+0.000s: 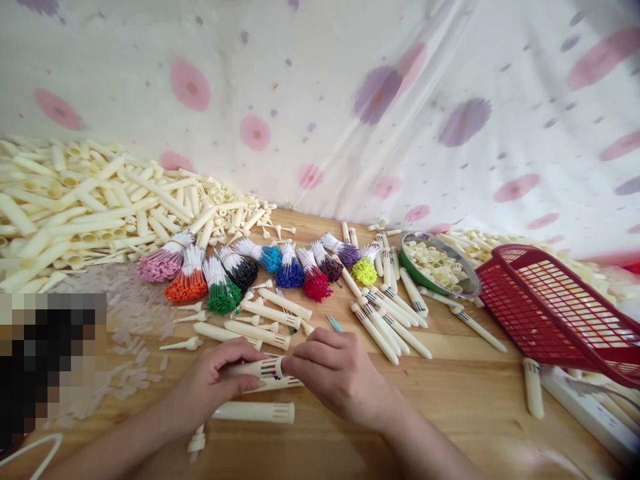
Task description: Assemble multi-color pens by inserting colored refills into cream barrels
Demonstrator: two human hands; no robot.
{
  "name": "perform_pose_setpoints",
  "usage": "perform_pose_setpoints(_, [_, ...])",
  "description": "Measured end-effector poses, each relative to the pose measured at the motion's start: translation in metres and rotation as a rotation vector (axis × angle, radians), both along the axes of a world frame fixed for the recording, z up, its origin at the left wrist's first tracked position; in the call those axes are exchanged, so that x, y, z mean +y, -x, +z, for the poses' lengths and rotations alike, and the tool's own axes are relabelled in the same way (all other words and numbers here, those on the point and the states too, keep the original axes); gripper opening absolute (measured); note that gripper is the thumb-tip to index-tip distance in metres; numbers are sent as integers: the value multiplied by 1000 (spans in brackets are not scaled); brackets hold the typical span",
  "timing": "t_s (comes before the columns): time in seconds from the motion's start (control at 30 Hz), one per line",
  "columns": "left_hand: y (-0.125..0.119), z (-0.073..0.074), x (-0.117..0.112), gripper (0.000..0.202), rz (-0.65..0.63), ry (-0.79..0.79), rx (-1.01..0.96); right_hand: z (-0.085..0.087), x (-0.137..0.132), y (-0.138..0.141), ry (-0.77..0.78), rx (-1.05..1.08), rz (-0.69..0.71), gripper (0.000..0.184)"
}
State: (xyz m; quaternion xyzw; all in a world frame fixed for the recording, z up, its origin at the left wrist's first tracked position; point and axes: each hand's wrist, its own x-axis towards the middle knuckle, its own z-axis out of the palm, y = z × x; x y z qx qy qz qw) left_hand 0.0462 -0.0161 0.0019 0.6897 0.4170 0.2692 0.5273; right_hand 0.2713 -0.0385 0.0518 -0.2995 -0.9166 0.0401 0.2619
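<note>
From where I stand, everything turns on how the slotted pen barrel (pixel 247 370) lies between the two hands, just above the wooden table (pixel 450 407). Its long axis runs nearly crosswise to the person, the slotted mouth facing right, straight at the right hand (pixel 333 373). The left hand (pixel 223 370) has it from the plain side, thumb along the near face and fingers curled over the far one, closed firmly enough to keep it level.

The right hand is the nearer one to the mouth: its fingers are folded in and their tips come up against that end. Whether they pinch some small part there I can't tell, since the knuckles hide it. Bits of blue and red show by the slots. Just below the held barrel, a second slotted barrel (pixel 284 384) lies almost parallel, and nearer the person rests a loose barrel (pixel 256 413), its slotted end also pointing right.
</note>
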Motion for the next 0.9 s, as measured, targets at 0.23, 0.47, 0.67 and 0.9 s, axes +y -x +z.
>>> perform_pose_setpoints(0.23, [0,1,0,16,2,-38,16,-4,-2,1,-66,-61,-34,22])
perform_pose_setpoints(0.47, [2,0,0,18,7,-79,-11,-9,2,2,19,62,6,21])
perform_pose_setpoints(0.67, [5,-4,-2,18,-5,-73,-88,-9,3,0,4,254,53,20])
perform_pose_setpoints(0.9, [3,-3,-1,18,-5,-136,-78,-7,0,1,28,264,62,20])
